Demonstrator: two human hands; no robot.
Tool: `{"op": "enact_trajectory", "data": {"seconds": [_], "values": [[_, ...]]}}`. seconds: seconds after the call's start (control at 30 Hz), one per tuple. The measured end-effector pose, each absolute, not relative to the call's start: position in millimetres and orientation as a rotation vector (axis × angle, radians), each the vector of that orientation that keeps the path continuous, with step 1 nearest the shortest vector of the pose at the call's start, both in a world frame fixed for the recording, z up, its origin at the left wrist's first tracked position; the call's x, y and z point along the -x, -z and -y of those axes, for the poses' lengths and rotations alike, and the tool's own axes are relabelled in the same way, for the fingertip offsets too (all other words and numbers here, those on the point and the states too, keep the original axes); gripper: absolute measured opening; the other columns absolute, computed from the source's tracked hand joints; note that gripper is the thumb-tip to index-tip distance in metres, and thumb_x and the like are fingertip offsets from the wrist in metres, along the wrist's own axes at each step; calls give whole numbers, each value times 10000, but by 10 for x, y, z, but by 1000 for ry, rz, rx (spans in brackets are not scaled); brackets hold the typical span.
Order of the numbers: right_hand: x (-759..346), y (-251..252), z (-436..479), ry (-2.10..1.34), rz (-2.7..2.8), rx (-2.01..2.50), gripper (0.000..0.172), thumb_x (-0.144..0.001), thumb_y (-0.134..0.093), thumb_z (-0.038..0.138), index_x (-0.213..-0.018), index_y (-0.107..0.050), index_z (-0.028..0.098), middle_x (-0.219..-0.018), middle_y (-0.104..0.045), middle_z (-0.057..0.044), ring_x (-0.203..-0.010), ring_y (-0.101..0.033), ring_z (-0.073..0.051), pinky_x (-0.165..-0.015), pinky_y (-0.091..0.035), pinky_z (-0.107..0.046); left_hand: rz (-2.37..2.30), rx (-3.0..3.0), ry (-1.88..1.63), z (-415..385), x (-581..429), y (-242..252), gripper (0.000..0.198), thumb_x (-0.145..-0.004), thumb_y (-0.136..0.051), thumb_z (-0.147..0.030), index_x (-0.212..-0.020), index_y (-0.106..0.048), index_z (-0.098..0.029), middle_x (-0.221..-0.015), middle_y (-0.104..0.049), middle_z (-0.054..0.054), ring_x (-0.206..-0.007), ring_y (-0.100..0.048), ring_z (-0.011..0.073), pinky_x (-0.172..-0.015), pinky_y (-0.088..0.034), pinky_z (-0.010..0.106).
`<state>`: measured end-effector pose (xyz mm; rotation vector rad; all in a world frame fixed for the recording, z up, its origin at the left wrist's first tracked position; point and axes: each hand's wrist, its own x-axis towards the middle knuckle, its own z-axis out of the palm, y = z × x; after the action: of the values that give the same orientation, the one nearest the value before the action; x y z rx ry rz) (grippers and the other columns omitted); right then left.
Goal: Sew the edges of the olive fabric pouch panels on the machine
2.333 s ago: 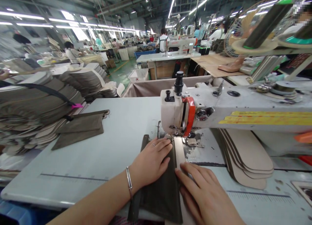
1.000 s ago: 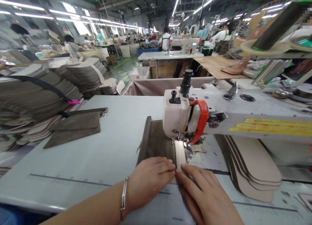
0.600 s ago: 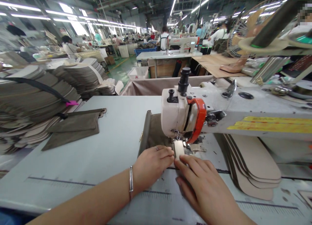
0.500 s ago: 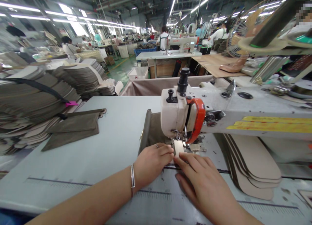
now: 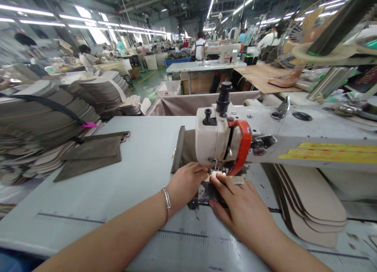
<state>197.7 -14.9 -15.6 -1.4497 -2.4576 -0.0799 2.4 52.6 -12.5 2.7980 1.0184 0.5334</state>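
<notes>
Under the head of a white sewing machine (image 5: 210, 136) with an orange guard lies a grey-brown fabric piece (image 5: 187, 146), its far part showing left of the head. My left hand (image 5: 188, 182), a bracelet at its wrist, has its fingers pressed together on the piece's near edge beside the needle area. Right of it, my right hand (image 5: 240, 199) lies with fingers spread, its fingertips on a small pale strip (image 5: 214, 177) at the presser foot. The fingers partly hide the strip and the piece's near end.
Stacked pale-backed panels (image 5: 315, 197) lie under the machine arm at right. Folded grey-brown pieces (image 5: 94, 152) rest on the table's left, beside tall stacks (image 5: 44, 118). Beyond the table are a fabric-lined bin (image 5: 188, 104) and a fan (image 5: 290, 48).
Both hands have moved slightly forward toward the needle, and the fabric has slid away from me with them. Less of the pale strip shows. The view has shifted slightly.
</notes>
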Motion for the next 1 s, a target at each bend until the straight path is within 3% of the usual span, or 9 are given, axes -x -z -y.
{"op": "enact_trajectory", "data": {"seconds": [0.6, 1.0], "values": [[-1942, 156, 133, 34, 2389, 1441, 505, -919, -518, 388, -1372, -466, 171, -1212, -584, -126, -1112, -488, -297, -905, -389, -457, -1107, -2737, -679, -568, -48, 146, 206, -871, -542, -51, -942, -682, -184, -1006, -687, 23, -967, -620, 173, -932, -498, 310], [-1920, 111, 226, -76, 2340, 1445, 331, -894, -572, 339, -1207, -579, 232, -1151, -596, -69, -1041, -507, -266, -905, -398, -448, -1051, -2731, -714, -568, -9, 216, 199, -865, -557, -53, -925, -692, -187, -1031, -692, 22, -969, -625, 171, -917, -507, 304]]}}
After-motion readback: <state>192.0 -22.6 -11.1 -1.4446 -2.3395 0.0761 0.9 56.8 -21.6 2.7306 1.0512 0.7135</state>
